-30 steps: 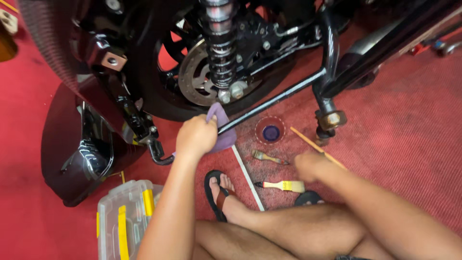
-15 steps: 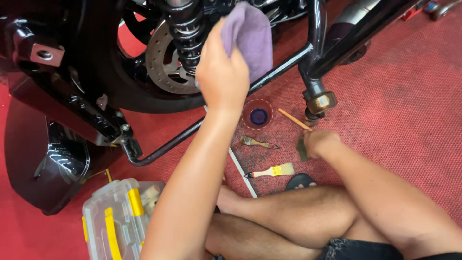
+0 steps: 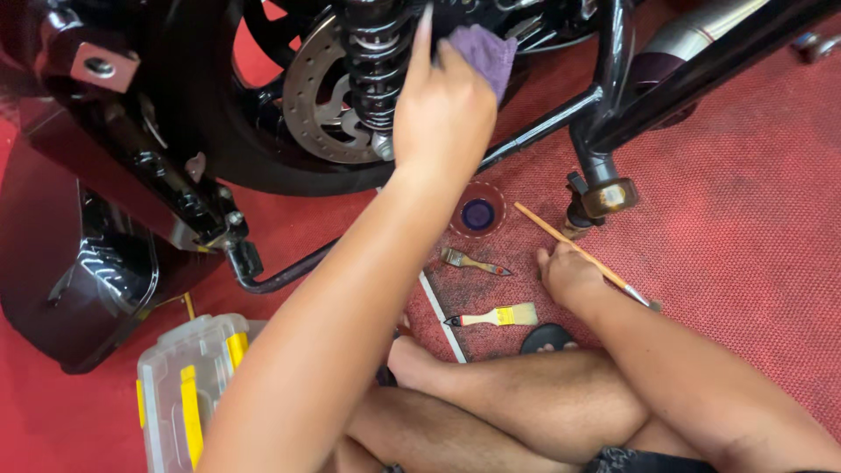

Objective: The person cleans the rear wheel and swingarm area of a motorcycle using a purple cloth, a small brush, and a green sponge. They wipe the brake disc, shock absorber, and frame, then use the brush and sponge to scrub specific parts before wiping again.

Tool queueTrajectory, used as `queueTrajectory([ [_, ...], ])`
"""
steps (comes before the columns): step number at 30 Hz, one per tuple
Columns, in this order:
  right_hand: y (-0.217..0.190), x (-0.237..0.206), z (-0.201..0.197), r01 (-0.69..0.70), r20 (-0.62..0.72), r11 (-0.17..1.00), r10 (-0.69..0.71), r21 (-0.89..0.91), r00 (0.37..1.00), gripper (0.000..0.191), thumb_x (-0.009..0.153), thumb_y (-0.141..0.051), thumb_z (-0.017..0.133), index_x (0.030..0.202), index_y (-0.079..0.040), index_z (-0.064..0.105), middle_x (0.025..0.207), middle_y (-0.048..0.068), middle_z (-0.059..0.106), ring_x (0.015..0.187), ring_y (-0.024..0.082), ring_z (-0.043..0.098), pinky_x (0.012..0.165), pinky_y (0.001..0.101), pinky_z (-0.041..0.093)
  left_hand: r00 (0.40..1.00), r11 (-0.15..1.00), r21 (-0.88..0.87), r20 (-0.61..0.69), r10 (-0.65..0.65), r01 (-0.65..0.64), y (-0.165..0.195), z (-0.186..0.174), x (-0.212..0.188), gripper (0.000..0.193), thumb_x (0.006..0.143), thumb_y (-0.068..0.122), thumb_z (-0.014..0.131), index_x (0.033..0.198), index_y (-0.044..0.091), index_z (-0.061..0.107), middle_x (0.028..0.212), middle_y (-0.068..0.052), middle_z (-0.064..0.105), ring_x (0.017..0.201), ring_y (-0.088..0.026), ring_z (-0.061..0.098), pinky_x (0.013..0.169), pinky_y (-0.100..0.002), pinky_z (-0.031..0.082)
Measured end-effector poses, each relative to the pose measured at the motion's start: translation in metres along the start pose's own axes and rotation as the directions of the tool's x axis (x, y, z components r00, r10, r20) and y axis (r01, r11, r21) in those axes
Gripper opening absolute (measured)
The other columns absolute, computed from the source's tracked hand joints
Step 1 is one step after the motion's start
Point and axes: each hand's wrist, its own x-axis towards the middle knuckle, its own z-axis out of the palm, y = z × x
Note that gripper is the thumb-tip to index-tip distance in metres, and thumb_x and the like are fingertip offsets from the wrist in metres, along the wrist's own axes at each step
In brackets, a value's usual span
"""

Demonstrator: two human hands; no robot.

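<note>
- Both arms are bare all the way up, no sleeves, no gloves, no watch or rings that I can spot.
- Left hand (image 3: pixel 442 109) and right hand (image 3: pixel 569 273) look plain, short nails, nothing on the fingers.
- Legs are bare too, with a bit of dark patterned shorts (image 3: pixel 639 460) peeking in at the bottom edge.
- 1 bare foot (image 3: pixel 412 361) shows, and there's a dark sandal (image 3: pixel 547 337) by the shin.
</note>
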Motion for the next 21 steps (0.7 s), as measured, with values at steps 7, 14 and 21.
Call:
queueTrajectory([
  [7,-0.006,0.031,-0.027,-0.192,0.202,0.304,-0.004,0.933,0.979,0.036,0.094,-0.013,0.059,0.126,0.005,0.060,0.105,0.030,0.075,0.087,0.035,0.077,0.073,0.0399,0.063,0.972,0.869,-0.467,-0.075,-0.224,0.165,-0.043,-0.035,-0.113,0.026,0.086,0.004,0.058,0.108,0.002,0.071,0.103,-0.013,0.072,0.091,-0.030,0.071,0.110,-0.046,0.047],
  [14,-0.023,0.075,-0.033,0.143,-0.225,0.408,0.160,0.902,0.961,0.031,0.088,-0.015,0.068,0.118,-0.006,0.067,0.105,0.019,0.075,0.090,0.031,0.076,0.080,0.0414,0.061,0.778,0.578,-0.585,0.155,-0.609,0.569,-0.051,-0.028,-0.128,0.023,0.088,0.007,0.056,0.107,0.004,0.070,0.102,-0.018,0.071,0.094,-0.041,0.069,0.085,-0.052,0.052],
  [21,-0.037,0.109,-0.007,0.370,-0.589,0.877,-0.131,0.305,0.797,0.028,0.084,-0.015,0.070,0.111,-0.018,0.076,0.101,0.008,0.076,0.096,0.031,0.064,0.097,0.0414,0.050,0.705,0.519,-0.483,0.395,-0.589,0.705,-0.054,-0.023,-0.119,0.022,0.088,0.016,0.055,0.098,0.006,0.071,0.095,-0.019,0.072,0.085,-0.043,0.069,0.076,-0.055,0.054],
])
